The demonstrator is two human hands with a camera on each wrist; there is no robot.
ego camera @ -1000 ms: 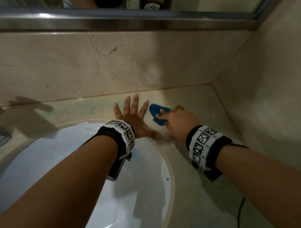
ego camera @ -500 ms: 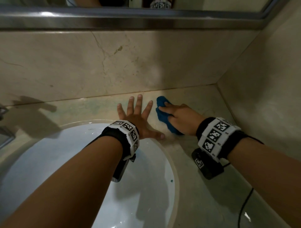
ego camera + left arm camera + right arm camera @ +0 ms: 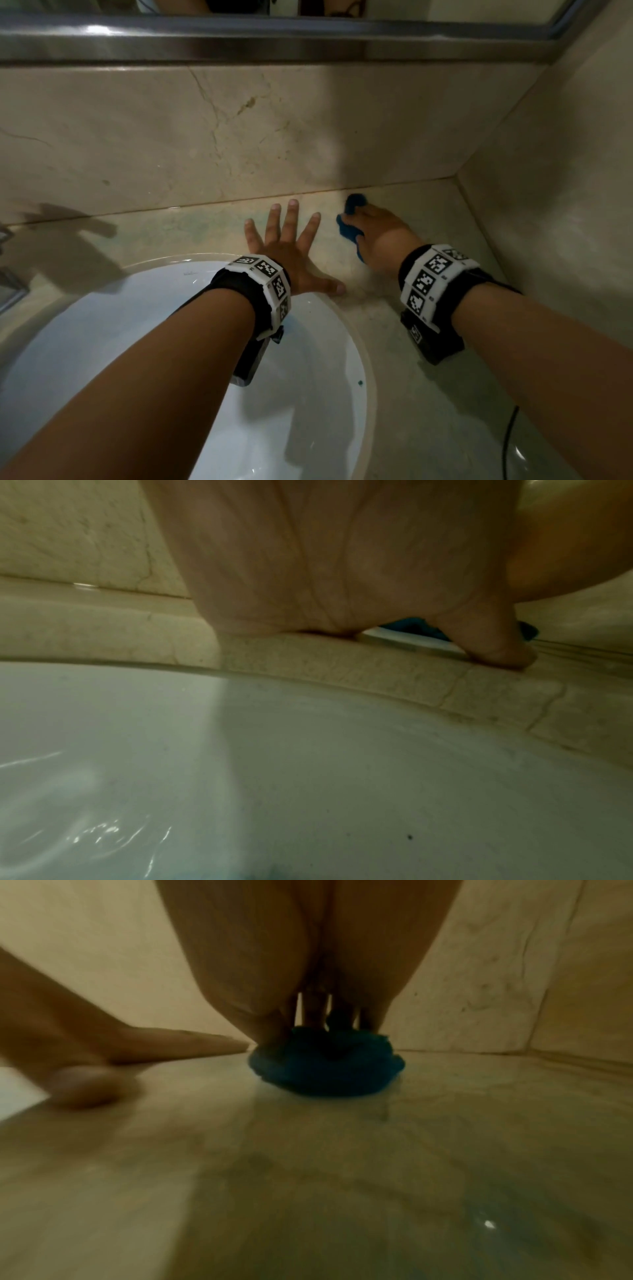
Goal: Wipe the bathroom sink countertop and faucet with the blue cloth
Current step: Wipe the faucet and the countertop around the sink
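Cloth (image 3: pixel 347 224) bunched under right hand (image 3: pixel 385 240) on countertop (image 3: pixel 428 212).

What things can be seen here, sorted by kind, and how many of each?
Bare hands: 2, left and right
Crumpled blue cloth: 1
Round white ceramic sink basin: 1
Checker-patterned white wristbands: 2, left and right
Beige marble countertop: 1
Total: 7

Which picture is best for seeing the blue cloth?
The right wrist view: the blue cloth sits bunched mid-frame on the countertop, under the right hand. The head view shows only parts of it beside that hand. The left wrist view shows a blue sliver behind the left hand.
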